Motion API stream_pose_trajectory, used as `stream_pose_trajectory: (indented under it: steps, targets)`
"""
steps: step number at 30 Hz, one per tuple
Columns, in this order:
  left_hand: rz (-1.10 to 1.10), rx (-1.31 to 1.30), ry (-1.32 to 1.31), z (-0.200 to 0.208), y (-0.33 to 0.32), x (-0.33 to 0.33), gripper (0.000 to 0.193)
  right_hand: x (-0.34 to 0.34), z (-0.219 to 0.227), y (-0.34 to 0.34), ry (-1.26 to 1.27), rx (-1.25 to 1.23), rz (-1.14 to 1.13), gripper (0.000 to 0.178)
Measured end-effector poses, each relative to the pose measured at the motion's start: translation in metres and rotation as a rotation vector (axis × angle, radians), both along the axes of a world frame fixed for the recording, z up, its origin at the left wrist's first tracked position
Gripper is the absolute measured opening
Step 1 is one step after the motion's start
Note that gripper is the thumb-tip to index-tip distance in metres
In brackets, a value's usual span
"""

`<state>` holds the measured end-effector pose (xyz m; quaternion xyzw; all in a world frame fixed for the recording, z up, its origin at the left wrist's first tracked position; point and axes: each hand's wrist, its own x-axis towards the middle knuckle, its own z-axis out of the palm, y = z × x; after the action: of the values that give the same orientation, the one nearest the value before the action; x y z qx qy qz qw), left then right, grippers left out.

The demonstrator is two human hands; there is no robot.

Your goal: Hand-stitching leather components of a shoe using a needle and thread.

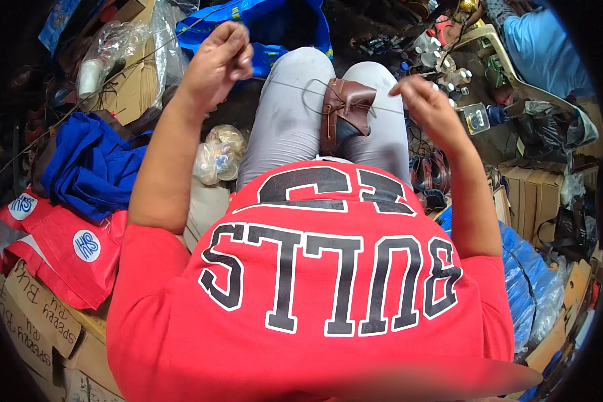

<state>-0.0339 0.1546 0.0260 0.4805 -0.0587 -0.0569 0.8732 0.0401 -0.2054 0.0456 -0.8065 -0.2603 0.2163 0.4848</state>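
A brown leather shoe [347, 107] with a dark lower part and a tied lace rests between my knees, on my grey trousers. A thin dark thread [283, 83] runs out from both sides of it, with a loose loop beside its left edge. My left hand [219, 63] is raised to the upper left, its fingers closed on the thread. Over on the right, my right hand [429, 107] is slightly blurred, its fingers together where the thread's other end reaches it. Both hands are apart from the shoe.
A blue bag [275, 27] lies beyond my knees. Left are blue cloth [90, 164], a red bag [67, 251] and cardboard boxes [40, 321]. On the right stand small bottles [452, 77], a plastic chair [499, 57] and blue plastic sheeting [516, 275]. A person's blue garment [543, 53] shows upper right.
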Motion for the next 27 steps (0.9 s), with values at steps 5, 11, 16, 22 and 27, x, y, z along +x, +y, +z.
stream_pose_trajectory:
  steps: [5, 11, 16, 22, 27]
  targets:
    - [0.758, 0.421, 0.060, -0.018, 0.119, -0.028, 0.002, -0.004, -0.037, -0.129, -0.566, -0.749, -0.072, 0.032]
    - [0.442, 0.589, 0.186, -0.012, 0.056, -0.005, 0.019, 0.004, -0.058, -0.131, -0.089, -0.597, -0.250, 0.035]
    - [-0.234, 0.999, 0.210, 0.001, -0.073, 0.025, 0.050, 0.046, -0.023, -0.021, -0.240, -0.348, 0.142, 0.055]
    - [-0.184, 0.903, 0.179, -0.041, -0.110, 0.039, 0.064, 0.058, -0.006, 0.023, -0.007, -0.696, 0.500, 0.049]
    - [-0.147, 0.639, 0.094, -0.012, -0.134, 0.010, 0.059, 0.040, -0.016, 0.004, 0.028, -0.468, 0.367, 0.033]
